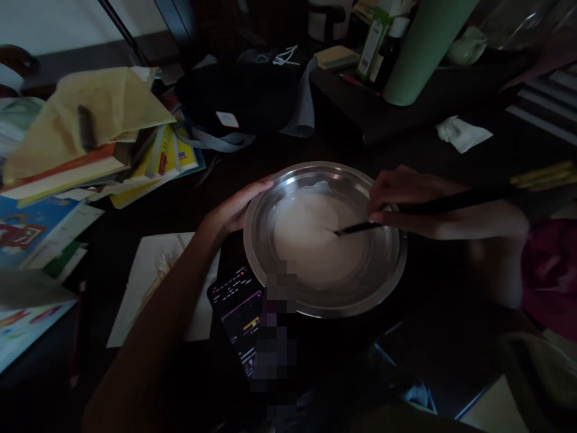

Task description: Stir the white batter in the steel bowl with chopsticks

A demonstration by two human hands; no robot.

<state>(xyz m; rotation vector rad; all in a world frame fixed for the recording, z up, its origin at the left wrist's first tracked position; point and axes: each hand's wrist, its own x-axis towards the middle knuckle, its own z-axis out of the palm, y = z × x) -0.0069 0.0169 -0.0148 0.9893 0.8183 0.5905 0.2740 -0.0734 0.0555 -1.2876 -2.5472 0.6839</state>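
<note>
A steel bowl [387, 264] sits on a dark table in the middle of the view, with a white, milky mass [315, 237] inside it. My left hand [237, 207] grips the bowl's left rim, fingers curled against it. My right hand [401, 192] comes in from the right and is closed on a thin dark stick [356, 228]. The stick's tip dips into the white mass near the bowl's centre.
A lit phone [238, 316] lies just in front of the bowl's left side, over a white paper sheet [148, 282]. Stacked books and papers [90, 150] fill the left. A black bag [238, 99], a green cylinder [424, 51] and a crumpled tissue [462, 133] lie behind.
</note>
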